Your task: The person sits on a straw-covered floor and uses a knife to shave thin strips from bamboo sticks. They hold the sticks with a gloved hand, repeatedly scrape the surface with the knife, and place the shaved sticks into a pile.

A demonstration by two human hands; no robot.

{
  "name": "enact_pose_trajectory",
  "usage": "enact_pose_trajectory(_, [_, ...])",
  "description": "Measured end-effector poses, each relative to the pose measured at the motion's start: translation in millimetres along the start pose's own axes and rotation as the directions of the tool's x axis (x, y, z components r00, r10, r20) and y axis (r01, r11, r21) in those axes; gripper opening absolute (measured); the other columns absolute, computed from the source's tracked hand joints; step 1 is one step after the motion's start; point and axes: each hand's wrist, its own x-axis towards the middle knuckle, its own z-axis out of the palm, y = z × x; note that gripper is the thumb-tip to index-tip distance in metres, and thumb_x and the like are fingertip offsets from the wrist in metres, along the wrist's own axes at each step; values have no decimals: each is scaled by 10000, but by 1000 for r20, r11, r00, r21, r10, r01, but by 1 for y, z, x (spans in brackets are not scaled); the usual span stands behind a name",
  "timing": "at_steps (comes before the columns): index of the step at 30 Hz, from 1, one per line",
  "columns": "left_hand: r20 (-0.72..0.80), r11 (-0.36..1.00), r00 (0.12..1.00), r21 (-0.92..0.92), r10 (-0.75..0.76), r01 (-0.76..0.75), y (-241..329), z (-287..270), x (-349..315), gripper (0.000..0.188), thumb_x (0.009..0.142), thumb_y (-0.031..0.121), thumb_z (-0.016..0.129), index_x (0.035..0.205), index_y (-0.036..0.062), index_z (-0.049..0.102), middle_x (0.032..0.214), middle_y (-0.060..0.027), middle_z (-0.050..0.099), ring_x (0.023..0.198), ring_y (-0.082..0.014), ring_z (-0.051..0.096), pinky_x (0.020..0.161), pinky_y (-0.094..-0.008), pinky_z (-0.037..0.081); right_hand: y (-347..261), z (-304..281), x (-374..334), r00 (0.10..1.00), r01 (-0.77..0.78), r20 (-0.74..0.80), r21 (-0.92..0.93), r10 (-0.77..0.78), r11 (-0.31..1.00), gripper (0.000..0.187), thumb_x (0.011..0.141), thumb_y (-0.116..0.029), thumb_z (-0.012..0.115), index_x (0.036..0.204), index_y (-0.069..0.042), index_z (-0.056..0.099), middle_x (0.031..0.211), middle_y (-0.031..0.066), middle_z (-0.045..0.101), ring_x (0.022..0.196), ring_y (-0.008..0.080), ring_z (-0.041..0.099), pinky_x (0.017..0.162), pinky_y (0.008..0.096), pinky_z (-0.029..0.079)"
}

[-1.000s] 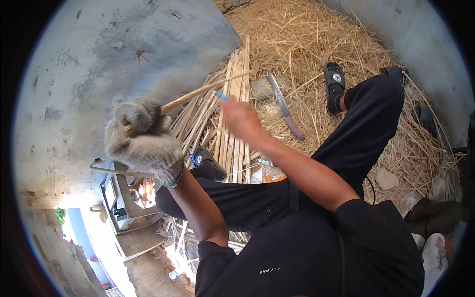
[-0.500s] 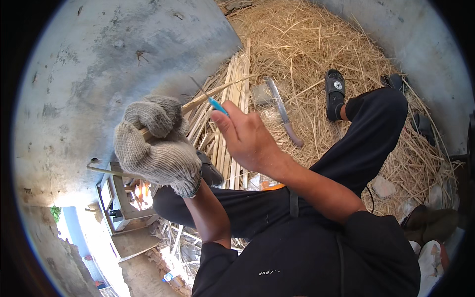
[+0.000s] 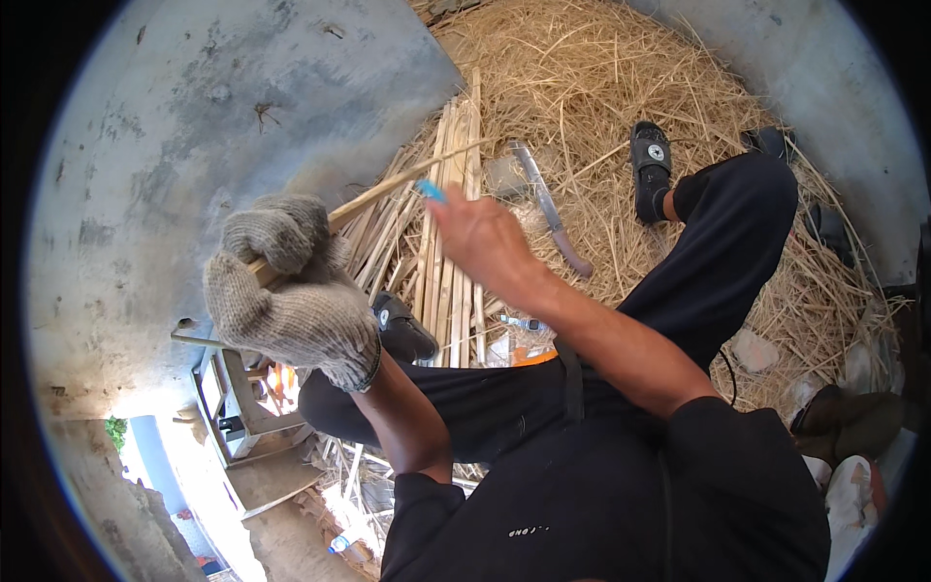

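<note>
Strip: a thin pale bamboo strip (image 3: 388,191) runs slanting up and to the right from the gloved fist, raised above the pile of strips.
Left hand: the left hand (image 3: 286,281), in a grey knitted glove, is closed in a fist around the lower end of the strip.
Right hand: the bare right hand (image 3: 482,241) is curled around a small blue-tipped tool (image 3: 431,190), its tip just beside the strip; the fingers are blurred.
Pile: a bundle of split bamboo strips (image 3: 451,242) lies on the ground under both hands.
Blade: a long knife (image 3: 549,207) lies on the straw, right of the pile.
Ground: dry straw (image 3: 601,78) covers the floor beside a grey concrete wall (image 3: 194,116).
Legs: black trousers, with a black sandal (image 3: 650,155) on the outstretched foot.
</note>
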Motion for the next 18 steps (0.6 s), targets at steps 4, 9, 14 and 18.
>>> enact_pose_trajectory(4, [77, 994, 994, -67, -81, 86, -10, -17, 1, 427, 847, 443, 484, 806, 31, 587, 715, -113, 593, 618, -231, 627, 533, -321, 550, 39, -17, 0, 929, -358, 137, 82, 345, 930, 429, 1044, -307, 409, 929, 69, 583, 589, 251, 587, 596, 424, 643, 548, 500, 510])
enact_pose_trajectory(9, [213, 951, 971, -265, -106, 162, -20, -39, -3, 582, 910, 586, 443, 973, 26, 587, 857, -102, 614, 722, -239, 654, 604, -319, 592, -38, -40, -7, 988, -154, 59, 314, 142, 937, 379, 1039, -305, 439, 894, 35, 520, 559, 259, 544, 531, 441, 590, 492, 502, 441])
enact_pose_trajectory(14, [-78, 981, 989, -160, -123, 109, -29, -38, -24, 582, 891, 518, 562, 1242, 59, 491, 1164, -113, 564, 1039, -245, 608, 927, -398, 549, 54, 4, -24, 953, -224, 202, -23, 224, 974, 345, 1029, -288, 419, 928, 15, 548, 748, 311, 614, 646, 456, 630, 551, 534, 486])
enact_pose_trajectory(18, [315, 805, 941, -523, -123, 281, -42, -72, -14, 569, 898, 419, 610, 1310, 63, 445, 1222, -142, 544, 1118, -271, 567, 1036, -463, 467, 94, 31, -59, 923, -377, -61, 51, 380, 925, 357, 1033, -284, 405, 903, 19, 542, 690, 294, 593, 597, 423, 613, 575, 493, 483])
